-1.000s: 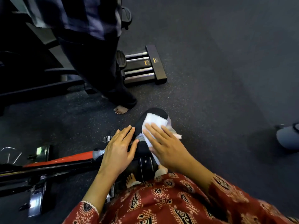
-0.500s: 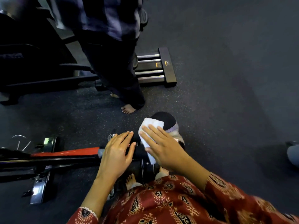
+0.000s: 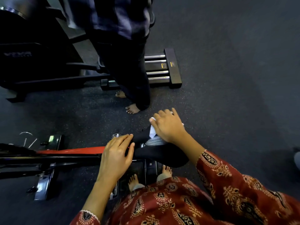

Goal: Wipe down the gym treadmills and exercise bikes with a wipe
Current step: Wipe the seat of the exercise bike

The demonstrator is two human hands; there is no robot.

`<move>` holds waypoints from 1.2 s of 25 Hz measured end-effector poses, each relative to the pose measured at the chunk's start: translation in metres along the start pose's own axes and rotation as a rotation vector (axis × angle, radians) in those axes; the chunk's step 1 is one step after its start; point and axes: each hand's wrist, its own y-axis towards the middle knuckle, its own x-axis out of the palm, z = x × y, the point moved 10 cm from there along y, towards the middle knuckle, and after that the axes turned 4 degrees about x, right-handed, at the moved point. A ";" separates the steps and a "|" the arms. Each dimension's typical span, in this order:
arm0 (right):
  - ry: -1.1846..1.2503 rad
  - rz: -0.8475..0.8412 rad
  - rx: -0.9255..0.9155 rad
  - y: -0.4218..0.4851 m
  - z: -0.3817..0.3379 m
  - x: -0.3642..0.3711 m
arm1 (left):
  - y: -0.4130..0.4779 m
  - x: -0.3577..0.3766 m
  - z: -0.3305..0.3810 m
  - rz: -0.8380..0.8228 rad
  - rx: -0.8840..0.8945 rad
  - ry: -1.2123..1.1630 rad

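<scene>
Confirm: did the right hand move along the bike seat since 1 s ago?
Yes. Against the bike seat, the right hand has slid the wipe toward the seat's far end, away from the left hand resting at its near side.

The right hand (image 3: 168, 127) presses a white wipe (image 3: 152, 132) onto the black bike saddle (image 3: 159, 154), fingers pointing to 11 o'clock. The left hand (image 3: 116, 153) rests flat on the saddle's end toward 9 o'clock, beside a red frame bar (image 3: 73, 150). A barefoot person (image 3: 126, 62) stands at 12 o'clock.
</scene>
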 end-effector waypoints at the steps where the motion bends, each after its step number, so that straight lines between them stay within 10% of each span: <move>1: -0.099 -0.062 -0.067 0.002 -0.013 0.003 | -0.001 -0.002 -0.002 0.005 -0.006 -0.002; 7: 0.003 0.051 -0.475 -0.037 -0.093 0.018 | -0.011 -0.009 -0.008 0.021 -0.013 -0.007; 13: 0.010 0.178 -0.180 -0.030 -0.023 0.000 | -0.008 -0.006 -0.007 0.007 -0.002 -0.021; 18: -0.027 0.151 -0.452 -0.039 -0.049 0.011 | 0.006 0.000 0.004 -0.022 0.050 -0.040; 30: 0.692 0.121 0.409 -0.091 0.063 0.029 | 0.018 0.024 0.036 -0.071 0.173 -0.061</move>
